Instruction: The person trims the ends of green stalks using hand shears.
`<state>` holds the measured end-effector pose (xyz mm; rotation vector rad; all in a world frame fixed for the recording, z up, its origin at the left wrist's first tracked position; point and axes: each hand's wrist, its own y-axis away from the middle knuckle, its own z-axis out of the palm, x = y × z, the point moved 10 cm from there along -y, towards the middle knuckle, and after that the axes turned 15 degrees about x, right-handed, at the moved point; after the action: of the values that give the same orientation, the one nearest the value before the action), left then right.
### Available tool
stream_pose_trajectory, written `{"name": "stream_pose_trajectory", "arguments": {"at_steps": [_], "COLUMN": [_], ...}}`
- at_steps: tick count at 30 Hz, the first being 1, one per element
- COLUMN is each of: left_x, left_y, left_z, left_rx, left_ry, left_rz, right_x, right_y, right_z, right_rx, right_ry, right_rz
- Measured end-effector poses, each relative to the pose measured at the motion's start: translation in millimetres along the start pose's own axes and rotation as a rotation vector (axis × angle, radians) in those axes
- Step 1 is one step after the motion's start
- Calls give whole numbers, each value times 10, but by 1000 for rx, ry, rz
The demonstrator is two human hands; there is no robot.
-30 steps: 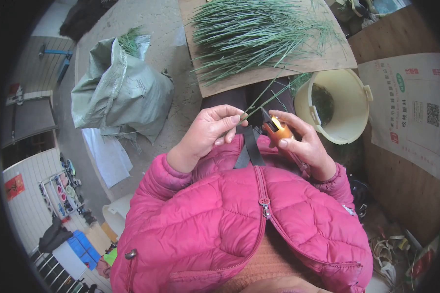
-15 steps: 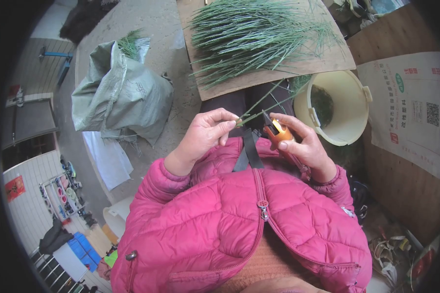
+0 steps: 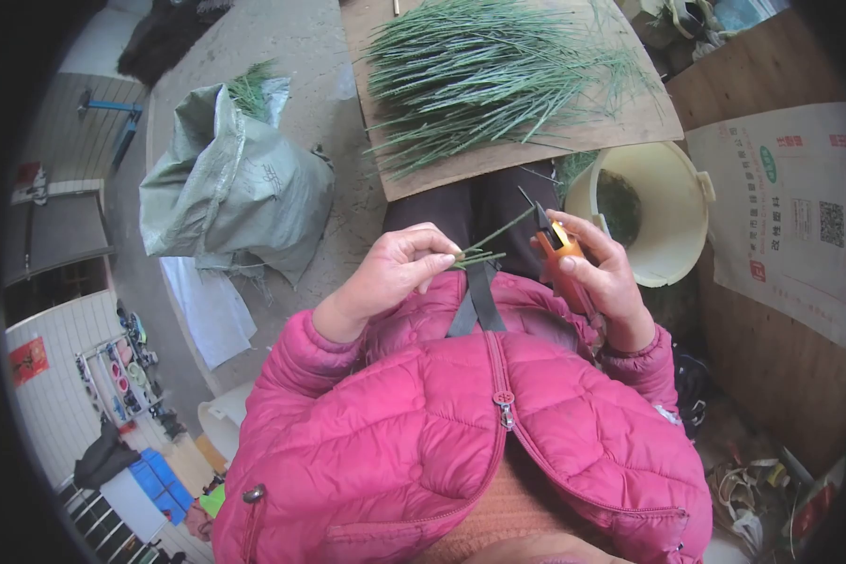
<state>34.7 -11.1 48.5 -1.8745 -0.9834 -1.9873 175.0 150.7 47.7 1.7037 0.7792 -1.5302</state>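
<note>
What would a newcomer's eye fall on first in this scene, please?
The bright pink quilted jacket filling the lower middle probably strikes first. Just above it, the left hand pinches thin green stems, while the right hand grips orange-handled pruning shears at the stems' upper end. At the top, a thick heap of long green stalks covers much of a brown board.

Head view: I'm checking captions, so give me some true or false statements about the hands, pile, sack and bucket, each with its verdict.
The left hand holds green stems. True.

The right hand holds a paintbrush. False: it holds shears.

The pile lies on the board. True.

The sack is tied shut. False: its mouth is open and greenery sticks out.

The bucket stands on the board. False: it is beside the board.
</note>
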Motion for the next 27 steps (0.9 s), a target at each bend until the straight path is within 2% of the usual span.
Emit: {"name": "stream_pose_trajectory", "arguments": {"at_steps": [3, 5, 6, 8, 11, 15, 18, 21, 27], "left_x": [-86, 171, 216, 453, 482, 485, 454, 468, 413], "left_y": [-118, -224, -275, -297, -569, -748, -756, -742, -873], "left_z": [-118, -304, -335, -341, -367, -440, -581, -642, -534], "left_rx": [85, 341, 406, 608, 719, 739, 651, 655, 630], "left_ry": [-186, -577, -675, -885, -1099, -1266, -1199, -1112, -1186], "left_rz": [14, 473, 587, 952, 1145, 1149, 1034, 1036, 1063], "right_x": [12, 76, 100, 143, 160, 226, 263, 250, 152], "right_y": [9, 15, 23, 26, 18, 21, 32, -12, -20], "right_z": [50, 52, 59, 83, 120, 108, 157, 260, 311], "right_rx": [55, 88, 93, 73, 74, 49, 3, -43, -75], "right_ry": [-204, -265, -280, -260, -239, -192, -149, -72, -52], "right_rz": [170, 245, 264, 283, 291, 266, 229, 184, 163]}}
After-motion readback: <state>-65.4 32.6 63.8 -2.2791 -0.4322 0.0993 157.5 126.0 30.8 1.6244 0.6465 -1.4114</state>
